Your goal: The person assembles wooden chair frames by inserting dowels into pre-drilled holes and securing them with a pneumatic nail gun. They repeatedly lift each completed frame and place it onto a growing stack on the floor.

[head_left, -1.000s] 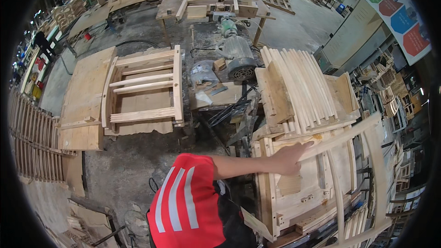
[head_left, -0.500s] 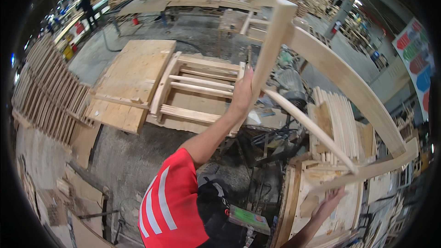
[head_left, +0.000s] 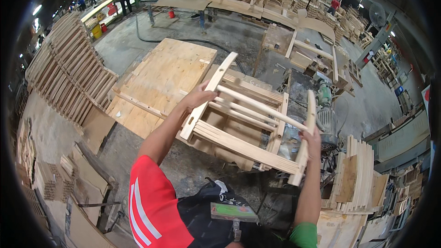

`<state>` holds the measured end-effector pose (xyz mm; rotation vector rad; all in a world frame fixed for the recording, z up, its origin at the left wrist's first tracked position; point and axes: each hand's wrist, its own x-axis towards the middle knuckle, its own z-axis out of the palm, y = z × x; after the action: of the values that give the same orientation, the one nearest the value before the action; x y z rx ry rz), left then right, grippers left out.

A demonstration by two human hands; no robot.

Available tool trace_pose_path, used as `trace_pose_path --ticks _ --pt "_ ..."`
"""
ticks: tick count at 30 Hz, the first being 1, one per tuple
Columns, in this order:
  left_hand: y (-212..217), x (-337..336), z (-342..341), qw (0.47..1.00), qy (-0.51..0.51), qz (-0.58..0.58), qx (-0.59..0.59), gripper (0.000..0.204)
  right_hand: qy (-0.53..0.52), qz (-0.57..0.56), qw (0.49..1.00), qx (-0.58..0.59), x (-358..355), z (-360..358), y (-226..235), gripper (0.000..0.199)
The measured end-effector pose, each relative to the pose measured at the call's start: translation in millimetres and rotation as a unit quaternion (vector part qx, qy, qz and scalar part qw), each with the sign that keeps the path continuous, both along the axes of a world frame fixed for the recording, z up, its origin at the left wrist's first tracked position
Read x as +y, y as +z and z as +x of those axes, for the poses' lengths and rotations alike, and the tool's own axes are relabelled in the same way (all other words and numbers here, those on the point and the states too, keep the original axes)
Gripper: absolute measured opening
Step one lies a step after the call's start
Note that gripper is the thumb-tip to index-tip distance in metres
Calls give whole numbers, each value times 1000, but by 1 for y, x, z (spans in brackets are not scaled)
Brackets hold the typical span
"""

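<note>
Gripping wooden frame (head_left: 260,106), now lower: both hands (head_left: 200,98) (head_left: 312,141)

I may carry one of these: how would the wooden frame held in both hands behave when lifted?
The wooden frame would likely stay stiff, since crosspieces join its side rails. It looks light for its size, being mostly open space. It may tip if gripped on one side only; here the left hand and right hand hold opposite rails.
</note>
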<state>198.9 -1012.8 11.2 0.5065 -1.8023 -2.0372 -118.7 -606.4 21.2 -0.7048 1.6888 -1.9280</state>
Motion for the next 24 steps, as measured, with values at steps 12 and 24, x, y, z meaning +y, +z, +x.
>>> trace_pose_path --ticks 12,24 --pt "-95 -46 -3 990 132 -46 -35 67 -51 123 990 37 -98 -9 -109 73" --pt "-95 -47 -7 987 131 -38 -80 61 -15 211 976 53 -89 -14 -107 74"
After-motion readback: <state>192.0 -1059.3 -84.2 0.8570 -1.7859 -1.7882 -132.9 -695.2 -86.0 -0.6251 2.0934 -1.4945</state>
